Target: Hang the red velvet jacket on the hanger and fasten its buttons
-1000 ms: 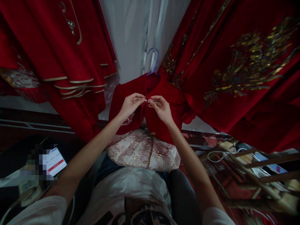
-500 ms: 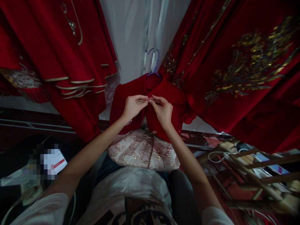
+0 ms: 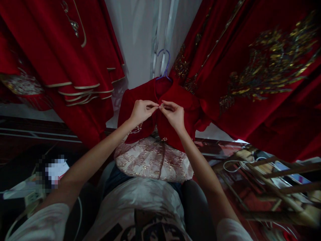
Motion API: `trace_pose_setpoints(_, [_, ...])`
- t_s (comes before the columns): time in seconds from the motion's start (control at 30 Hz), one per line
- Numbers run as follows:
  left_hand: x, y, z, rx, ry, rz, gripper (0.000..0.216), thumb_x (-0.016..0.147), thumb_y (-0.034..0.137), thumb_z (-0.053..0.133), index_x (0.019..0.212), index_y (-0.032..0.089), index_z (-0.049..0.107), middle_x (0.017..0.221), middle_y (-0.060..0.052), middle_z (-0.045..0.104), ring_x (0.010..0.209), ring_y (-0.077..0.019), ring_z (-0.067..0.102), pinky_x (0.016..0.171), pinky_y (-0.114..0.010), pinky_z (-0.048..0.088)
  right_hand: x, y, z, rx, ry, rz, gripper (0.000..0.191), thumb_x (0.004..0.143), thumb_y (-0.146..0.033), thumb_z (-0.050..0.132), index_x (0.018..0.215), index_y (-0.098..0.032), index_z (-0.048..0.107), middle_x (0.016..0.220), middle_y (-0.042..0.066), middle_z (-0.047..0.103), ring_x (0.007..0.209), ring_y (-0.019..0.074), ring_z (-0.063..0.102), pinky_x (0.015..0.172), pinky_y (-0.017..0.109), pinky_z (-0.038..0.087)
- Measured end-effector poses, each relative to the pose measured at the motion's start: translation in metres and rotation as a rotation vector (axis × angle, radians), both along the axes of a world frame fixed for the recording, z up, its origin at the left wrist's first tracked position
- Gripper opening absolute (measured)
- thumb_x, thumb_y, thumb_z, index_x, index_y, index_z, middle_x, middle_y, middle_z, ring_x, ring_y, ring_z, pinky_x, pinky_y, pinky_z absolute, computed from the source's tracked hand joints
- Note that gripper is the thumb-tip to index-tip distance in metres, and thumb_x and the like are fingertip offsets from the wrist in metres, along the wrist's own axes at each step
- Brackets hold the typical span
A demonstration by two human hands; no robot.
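Note:
A short red jacket [image 3: 185,117] hangs on a purple hanger [image 3: 166,68] in front of me. My left hand [image 3: 142,111] pinches the jacket's front edge just below the collar. Close beside it, my right hand [image 3: 173,114] pinches the facing edge at a small jewelled button [image 3: 162,104], and the fingertips of both hands almost meet. A second jewelled button [image 3: 164,139] sits lower on the front. Beaded trim [image 3: 136,128] shows under my left wrist. Below the jacket lies a pale pink and gold brocade cloth [image 3: 150,160] over my lap.
Long red garments [image 3: 82,60] with pale edging hang at the left. More red cloth with gold sequin embroidery [image 3: 273,67] hangs at the right. A wooden rack [image 3: 278,190] with a cable and other items stands low on the right. A power strip [image 3: 31,197] lies low on the left.
Both hands stay at the same place on the jacket front, with small finger shifts. My left forearm has moved slightly, and more of the beaded trim shows beneath it.

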State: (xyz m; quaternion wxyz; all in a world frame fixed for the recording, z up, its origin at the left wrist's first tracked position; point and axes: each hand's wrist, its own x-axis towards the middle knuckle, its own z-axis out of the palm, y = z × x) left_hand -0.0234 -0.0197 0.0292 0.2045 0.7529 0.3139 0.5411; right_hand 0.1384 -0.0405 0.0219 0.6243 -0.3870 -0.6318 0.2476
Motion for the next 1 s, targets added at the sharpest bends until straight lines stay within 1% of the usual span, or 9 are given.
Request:
trace_pose_setpoints(0.17, [0.014, 0.001, -0.015, -0.128, -0.141, -0.178, 0.014, 0.079, 0.017, 0.060, 0.093, 0.016, 0.060, 0.092, -0.005, 0.069, 0.084, -0.0135, 0.067, 0.075, -0.027, 0.057, -0.001, 0.006, -0.006, 0.070, -0.128, -0.054, 0.033, 0.075, -0.031, 0.062, 0.106, -0.019, 0.057, 0.103, 0.007, 0.064, 0.092, 0.0176, 0.062, 0.084, 0.035, 0.053])
trace_pose_setpoints(0.27, [0.020, -0.003, -0.023, -0.259, -0.257, -0.294, 0.020, 0.080, 0.012, 0.052, 0.098, 0.019, 0.052, 0.101, -0.005, 0.065, 0.095, -0.0144, 0.065, 0.075, -0.027, 0.058, 0.000, 0.002, -0.012, 0.145, -0.257, -0.074, 0.051, 0.071, -0.023, 0.062, 0.120, -0.021, 0.047, 0.120, 0.010, 0.054, 0.105, 0.0207, 0.054, 0.093, 0.039, 0.047])
trace_pose_setpoints(0.43, [0.017, -0.005, -0.024, -0.357, -0.376, -0.257, 0.021, 0.077, 0.015, 0.051, 0.097, 0.021, 0.049, 0.109, -0.004, 0.057, 0.093, -0.0143, 0.064, 0.068, -0.027, 0.058, 0.007, -0.015, -0.028, 0.186, -0.457, -0.048, 0.083, 0.064, -0.009, 0.060, 0.139, -0.023, 0.027, 0.140, 0.014, 0.037, 0.109, 0.0230, 0.051, 0.091, 0.040, 0.047])
trace_pose_setpoints(0.5, [0.014, -0.001, -0.025, -0.372, -0.380, -0.222, 0.020, 0.076, 0.016, 0.050, 0.095, 0.020, 0.050, 0.103, -0.003, 0.059, 0.085, -0.0130, 0.066, 0.065, -0.025, 0.056, 0.014, -0.019, -0.035, 0.140, -0.464, -0.044, 0.078, 0.066, -0.007, 0.056, 0.137, -0.023, 0.028, 0.131, 0.014, 0.045, 0.097, 0.0195, 0.055, 0.083, 0.036, 0.050])
trace_pose_setpoints(0.57, [0.012, 0.004, -0.029, -0.411, -0.356, -0.220, 0.017, 0.078, 0.019, 0.048, 0.095, 0.019, 0.051, 0.094, -0.003, 0.062, 0.076, -0.0125, 0.067, 0.063, -0.025, 0.053, 0.021, -0.020, -0.039, 0.049, -0.371, -0.034, 0.069, 0.068, -0.010, 0.054, 0.131, -0.024, 0.030, 0.107, 0.007, 0.055, 0.082, 0.0153, 0.058, 0.072, 0.030, 0.050])
trace_pose_setpoints(0.67, [0.015, 0.008, -0.036, -0.484, -0.340, -0.274, 0.016, 0.082, 0.027, 0.049, 0.093, 0.018, 0.055, 0.091, -0.005, 0.068, 0.082, -0.0152, 0.069, 0.077, -0.030, 0.053, 0.030, -0.021, -0.036, -0.073, -0.140, 0.061, 0.057, 0.070, -0.016, 0.056, 0.121, -0.025, 0.033, 0.082, -0.003, 0.055, 0.071, 0.0126, 0.058, 0.067, 0.026, 0.049])
trace_pose_setpoints(0.8, [0.024, 0.000, -0.045, -0.567, -0.377, -0.351, 0.035, 0.087, 0.050, 0.045, 0.096, 0.020, 0.061, 0.107, -0.009, 0.070, 0.105, -0.0193, 0.064, 0.092, -0.035, 0.049, 0.037, -0.027, -0.024, -0.091, -0.012, 0.185, 0.048, 0.070, -0.017, 0.059, 0.112, -0.026, 0.038, 0.089, -0.001, 0.060, 0.082, 0.0129, 0.061, 0.076, 0.028, 0.051])
trace_pose_setpoints(0.9, [0.024, -0.013, -0.059, -0.743, -0.323, -0.372, 0.056, 0.086, 0.068, 0.035, 0.098, 0.021, 0.063, 0.099, -0.010, 0.072, 0.093, -0.0208, 0.068, 0.080, -0.035, 0.054, 0.039, -0.032, -0.019, -0.029, -0.122, 0.136, 0.033, 0.071, -0.014, 0.057, 0.102, -0.023, 0.048, 0.102, 0.003, 0.060, 0.093, 0.0140, 0.061, 0.081, 0.028, 0.050])
trace_pose_setpoints(1.0, [0.021, -0.025, -0.080, -0.797, -0.339, -0.242, 0.057, 0.080, 0.070, 0.044, 0.092, 0.019, 0.063, 0.085, -0.009, 0.072, 0.076, -0.0201, 0.068, 0.066, -0.033, 0.055, 0.034, -0.038, -0.020, -0.008, -0.330, 0.025, 0.020, 0.073, -0.015, 0.055, 0.092, -0.020, 0.055, 0.091, 0.002, 0.059, 0.076, 0.0117, 0.058, 0.067, 0.024, 0.048])
